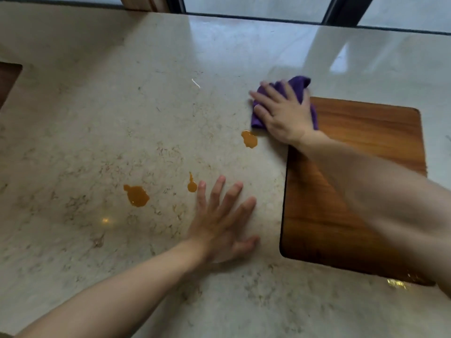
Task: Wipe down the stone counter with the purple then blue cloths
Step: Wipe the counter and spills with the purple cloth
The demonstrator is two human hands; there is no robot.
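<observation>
head view: my right hand (283,113) lies on the purple cloth (299,85) at about 1 o'clock, fingers spread and pressing it flat against the stone counter (122,93), just beside the far left corner of the wooden board (366,191). my left hand (223,215) rests at 6 o'clock, fingers straight and spread on bare stone, holding nothing. the cloth looks soft, light and bunched; i judge a flat palm over its middle controls it best. count: one purple cloth, three orange spills (136,195), one board, two hands. no blue cloth shows.
</observation>
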